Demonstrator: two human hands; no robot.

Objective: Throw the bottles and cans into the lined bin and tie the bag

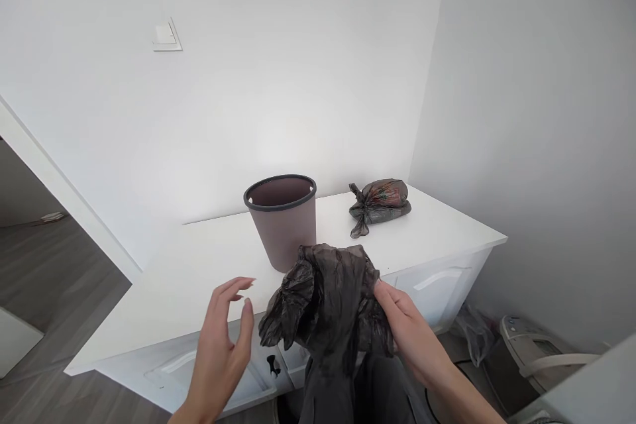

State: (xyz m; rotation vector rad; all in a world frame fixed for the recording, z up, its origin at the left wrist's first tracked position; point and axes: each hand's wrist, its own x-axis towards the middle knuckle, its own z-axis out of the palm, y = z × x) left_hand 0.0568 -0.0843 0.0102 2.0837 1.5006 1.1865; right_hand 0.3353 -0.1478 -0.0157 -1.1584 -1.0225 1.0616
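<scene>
A crumpled black plastic garbage bag [340, 291] hangs in front of the cabinet's edge. My right hand [405, 318] grips its right side between thumb and fingers. Left of the bag, my left hand [226, 331] is held apart from it, fingers curved and spread from the thumb, with nothing in them. Behind the bag, a mauve trash can [285, 232] with a dark rim stands upright on the white cabinet top. A tied dark plastic bag [382, 202] with something reddish inside lies to the right of the can.
The white cabinet [203, 271] stands against the wall, with doors below its top. A light switch [166, 34] is on the wall. At lower right are a grey appliance [536, 348] and a clear plastic bag [474, 328] on the floor.
</scene>
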